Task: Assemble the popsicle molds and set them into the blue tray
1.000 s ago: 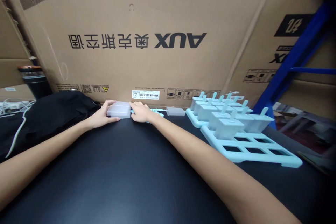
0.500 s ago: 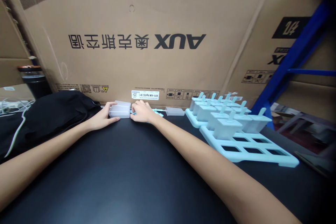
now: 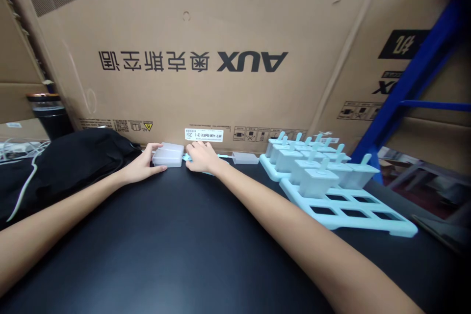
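Note:
My left hand (image 3: 142,166) grips a translucent white plastic mould cup (image 3: 168,155) lying on the black table (image 3: 176,240) at the far edge, against the cardboard box. My right hand (image 3: 201,158) rests just right of the cup, its fingers curled over a light blue stick piece (image 3: 222,157); whether it grips the piece is hidden. A second translucent cup (image 3: 245,158) lies further right. Two light blue popsicle mould trays (image 3: 368,216) stand at the right, with several cups with sticks (image 3: 319,179) set in them and several front slots vacant.
A big AUX cardboard box (image 3: 235,59) walls off the back of the table. A black bag (image 3: 73,157) with a white cable (image 3: 25,181) lies at the left, a dark cylinder (image 3: 49,113) behind it. A blue rack post (image 3: 408,83) stands at the right.
The view has shifted slightly. Both hands stay at the translucent cup by the box; my right hand has edged a little to the right of it.

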Demonstrator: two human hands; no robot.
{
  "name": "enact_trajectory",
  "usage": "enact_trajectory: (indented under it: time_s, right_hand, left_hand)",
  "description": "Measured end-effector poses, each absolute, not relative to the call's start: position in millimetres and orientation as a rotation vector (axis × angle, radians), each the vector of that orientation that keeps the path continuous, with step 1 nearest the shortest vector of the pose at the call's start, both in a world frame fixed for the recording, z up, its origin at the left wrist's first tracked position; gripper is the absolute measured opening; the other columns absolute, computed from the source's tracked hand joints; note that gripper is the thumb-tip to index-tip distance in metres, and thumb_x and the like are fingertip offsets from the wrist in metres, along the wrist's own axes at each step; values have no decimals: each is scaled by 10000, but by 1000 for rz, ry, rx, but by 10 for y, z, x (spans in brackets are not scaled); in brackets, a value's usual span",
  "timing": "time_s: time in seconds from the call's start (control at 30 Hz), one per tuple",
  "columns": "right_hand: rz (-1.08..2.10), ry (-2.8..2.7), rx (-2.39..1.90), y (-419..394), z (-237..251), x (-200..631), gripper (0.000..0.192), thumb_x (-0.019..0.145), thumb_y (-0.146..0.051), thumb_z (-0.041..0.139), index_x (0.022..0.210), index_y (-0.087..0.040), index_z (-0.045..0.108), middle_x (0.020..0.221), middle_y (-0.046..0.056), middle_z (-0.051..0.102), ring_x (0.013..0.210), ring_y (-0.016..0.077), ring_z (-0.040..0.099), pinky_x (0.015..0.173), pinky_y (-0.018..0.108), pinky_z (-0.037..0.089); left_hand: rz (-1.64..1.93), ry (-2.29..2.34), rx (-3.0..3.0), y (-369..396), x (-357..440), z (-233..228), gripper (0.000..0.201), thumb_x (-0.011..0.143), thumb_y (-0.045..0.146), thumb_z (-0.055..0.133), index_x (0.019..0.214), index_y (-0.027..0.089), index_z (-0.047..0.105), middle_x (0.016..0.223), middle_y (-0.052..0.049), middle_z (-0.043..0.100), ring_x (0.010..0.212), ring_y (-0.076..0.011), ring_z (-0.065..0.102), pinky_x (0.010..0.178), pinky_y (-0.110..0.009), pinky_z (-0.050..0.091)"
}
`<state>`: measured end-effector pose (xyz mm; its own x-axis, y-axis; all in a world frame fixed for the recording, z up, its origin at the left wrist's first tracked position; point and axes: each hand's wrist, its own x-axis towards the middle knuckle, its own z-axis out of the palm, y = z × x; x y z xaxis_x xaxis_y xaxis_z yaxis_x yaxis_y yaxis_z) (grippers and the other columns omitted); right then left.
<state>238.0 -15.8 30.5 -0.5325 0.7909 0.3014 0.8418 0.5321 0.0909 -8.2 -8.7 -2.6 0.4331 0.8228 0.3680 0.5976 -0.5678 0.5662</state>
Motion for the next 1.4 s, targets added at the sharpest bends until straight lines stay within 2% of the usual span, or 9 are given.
enact_trajectory:
  time_s: [0.13, 0.27, 0.43, 0.57, 0.67, 0.77, 0.87, 1.1, 1.4]
  right_hand:
    - [-373, -2669, -1437, -222, 675, 2423, 362, 838, -344, 530, 1116, -128, 615, 1176, 175, 630, 1117, 330, 550, 945, 504, 387]
    - [-372, -2737, -1581, -475, 1343, 2621, 232, 759, -297, 632, 938, -154, 674, 949, 113, 679, 906, 311, 635, 790, 461, 453]
    - [-490, -2599, -1578, -1503, 1845, 3313, 241, 810, -443, 556, 847, -214, 620, 790, 41, 613, 808, 242, 622, 722, 396, 436]
    - [-517, -2205, -1562, -2310, 1428, 4082, 366, 873, -562, 344, 859, -263, 555, 758, 61, 596, 654, 188, 567, 609, 360, 406]
    - [-463, -1875, -1720, -2388, 868, 4555, 316, 842, -566, 422, 916, -264, 475, 776, 65, 594, 608, 188, 554, 564, 366, 411]
    - [-285, -1653, -1791, -2179, 447, 4800, 429, 785, -622, 502, 878, -254, 304, 715, 33, 536, 549, 186, 523, 527, 364, 412]
    - [-207, -1484, -1843, -2003, 239, 4862, 574, 712, -711, 544, 853, -259, 218, 643, -33, 464, 506, 174, 498, 525, 351, 417]
    - [-253, -1577, -2283, -1976, 193, 4774, 603, 669, -849, 467, 664, -249, 407, 652, 71, 605, 621, 269, 603, 507, 357, 394]
    - [-287, -1582, -2367, -1983, 240, 4723, 592, 741, -828, 389, 626, -248, 418, 667, 108, 630, 687, 323, 634, 532, 374, 400]
  left_hand:
    - [955, 1196, 2343, -72, -124, -32, 791, 731, 497, 718, 1334, 220, 287, 1475, -182, 325, 1348, -330, 414, 1077, -519, 411]
    - [943, 1371, 2469, -58, -263, 90, 867, 661, 566, 753, 1345, 223, 344, 1539, -174, 194, 1424, -392, 264, 1129, -581, 315]
    - [1082, 1378, 2587, -263, -152, 388, 693, 755, 597, 653, 1304, 249, 411, 1503, -138, 279, 1413, -395, 258, 1103, -610, 312]
    - [1111, 1219, 2837, -695, 365, 456, 384, 864, 460, 550, 1183, 250, 506, 1432, -106, 392, 1358, -344, 363, 1124, -564, 317]
    - [928, 1076, 2932, -983, 882, 336, 326, 910, 410, 494, 1207, 277, 512, 1488, -78, 381, 1367, -314, 384, 1142, -528, 326]
    - [752, 1148, 2943, -1066, 1344, 158, 388, 940, 470, 426, 1265, 279, 513, 1534, -97, 341, 1451, -381, 223, 1142, -674, 193]
    - [601, 1344, 2784, -947, 1664, 47, 464, 939, 573, 367, 1297, 315, 510, 1567, -107, 287, 1458, -467, 116, 1031, -794, 205]
    - [531, 1501, 2619, -582, 1850, 26, 522, 923, 635, 343, 1280, 310, 543, 1624, -92, 153, 1446, -519, 29, 1006, -815, 168]
    - [480, 1434, 2635, -499, 1808, -1, 416, 962, 454, 330, 1256, 238, 528, 1568, -156, 290, 1469, -353, 213, 1112, -615, 267]
